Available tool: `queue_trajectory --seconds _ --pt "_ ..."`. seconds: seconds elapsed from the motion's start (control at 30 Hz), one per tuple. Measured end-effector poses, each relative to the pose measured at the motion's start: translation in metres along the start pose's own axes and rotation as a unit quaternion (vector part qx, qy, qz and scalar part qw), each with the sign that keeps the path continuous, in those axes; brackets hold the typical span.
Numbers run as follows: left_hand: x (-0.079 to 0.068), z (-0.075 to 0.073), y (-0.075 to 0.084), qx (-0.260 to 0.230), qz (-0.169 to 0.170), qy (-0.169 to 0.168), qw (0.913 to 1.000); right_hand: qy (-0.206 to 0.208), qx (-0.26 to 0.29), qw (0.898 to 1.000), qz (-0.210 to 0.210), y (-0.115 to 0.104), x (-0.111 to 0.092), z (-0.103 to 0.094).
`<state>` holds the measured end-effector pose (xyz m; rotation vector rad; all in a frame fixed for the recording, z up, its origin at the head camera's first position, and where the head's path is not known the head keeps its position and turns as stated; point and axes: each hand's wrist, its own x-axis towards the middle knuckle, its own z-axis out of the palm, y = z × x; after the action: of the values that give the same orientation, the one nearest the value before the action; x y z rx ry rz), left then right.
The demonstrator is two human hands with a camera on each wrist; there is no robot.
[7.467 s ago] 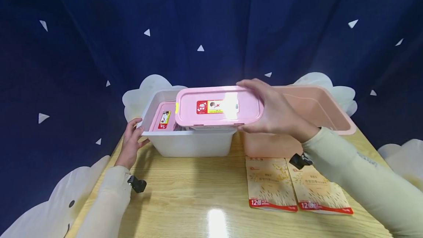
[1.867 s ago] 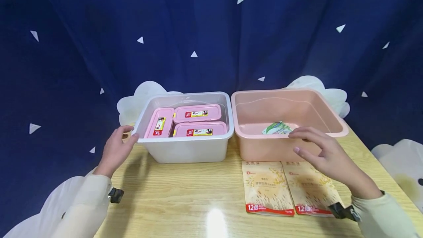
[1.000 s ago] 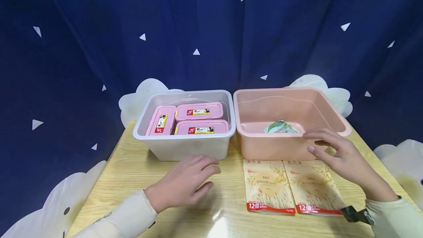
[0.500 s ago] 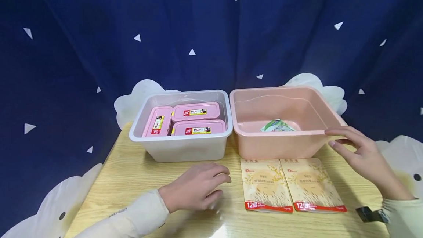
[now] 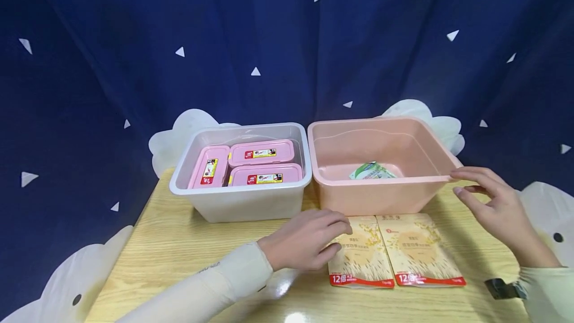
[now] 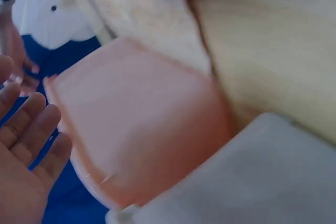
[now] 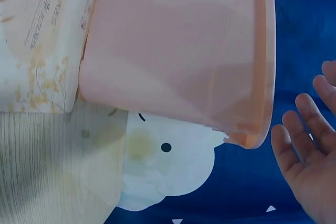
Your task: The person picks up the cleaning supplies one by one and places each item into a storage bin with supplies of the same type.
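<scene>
My left hand hovers at the left pouch, palm down, fingers loosely bent and holding nothing; it covers the pouch's upper left part. In the left wrist view the fingers are spread apart. The right pouch lies beside the left one, both cream with a red lower band. My right hand is at the front right corner of the pink bin. Its relaxed fingers appear apart from the rim in the right wrist view. A green-and-white packet lies inside this bin.
Left of the pink bin stands a white bin. Inside are three pink-lidded boxes, one upright in direction, one at the back and one in front. A blue curtain hangs behind the wooden table.
Earlier my right hand held a pink-lidded box over the white bin; that box now lies inside. My left hand left the white bin's rim and moved right to the pouch. My right hand shifted right.
</scene>
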<state>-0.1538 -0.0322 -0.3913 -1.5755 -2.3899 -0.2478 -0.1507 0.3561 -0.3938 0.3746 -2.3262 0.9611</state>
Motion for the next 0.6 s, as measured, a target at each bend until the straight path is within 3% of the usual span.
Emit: queue_trajectory --seconds 0.23,0.4,0.5,0.6 --pt "0.039 -0.011 -0.008 0.000 -0.041 0.110 0.9931 0.008 -0.021 0.999 0.045 0.007 -0.002 0.000" --pt "0.059 -0.012 -0.013 -0.018 -0.076 0.156 0.9847 0.049 -0.035 0.997 0.047 0.010 0.000 -0.001" --pt "0.067 -0.010 -0.013 -0.034 -0.094 0.178 0.9790 0.055 -0.027 0.994 0.089 0.014 0.003 -0.001" --pt "0.074 -0.006 -0.011 -0.059 -0.110 0.199 0.9720 0.037 0.015 0.988 0.148 0.022 0.007 -0.001"
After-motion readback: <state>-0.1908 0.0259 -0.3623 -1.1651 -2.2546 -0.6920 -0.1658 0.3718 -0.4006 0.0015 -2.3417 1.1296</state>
